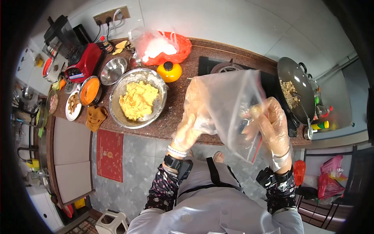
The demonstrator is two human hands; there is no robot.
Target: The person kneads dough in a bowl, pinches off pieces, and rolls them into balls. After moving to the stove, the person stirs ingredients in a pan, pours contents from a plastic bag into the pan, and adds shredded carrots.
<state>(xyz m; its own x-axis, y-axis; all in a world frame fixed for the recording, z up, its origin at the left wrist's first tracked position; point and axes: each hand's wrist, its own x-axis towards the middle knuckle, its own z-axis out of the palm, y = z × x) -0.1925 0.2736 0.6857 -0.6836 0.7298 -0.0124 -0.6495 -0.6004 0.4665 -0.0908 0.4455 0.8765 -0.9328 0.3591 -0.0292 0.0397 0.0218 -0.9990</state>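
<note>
Between my hands hangs a clear zip-lock bag (235, 105), with a red strip along its lower right edge. My left hand (191, 115), in a thin clear plastic glove, is closed on the left side of the bag; its fingers are partly blurred. My right hand (272, 121), gloved the same way, pinches the bag near the edge with the red strip. To the left of my hands stands a wide metal bowl (163, 102) holding a lump of yellow dough (137, 100).
A stove burner (226, 68) and a wok of chopped food (298, 84) are at the right. Along the counter's left are an orange-filled bowl (90, 90), an empty metal bowl (113, 71), a red blender (83, 62) and a brown cloth (96, 118). A yellow lidded pot (170, 73) stands behind.
</note>
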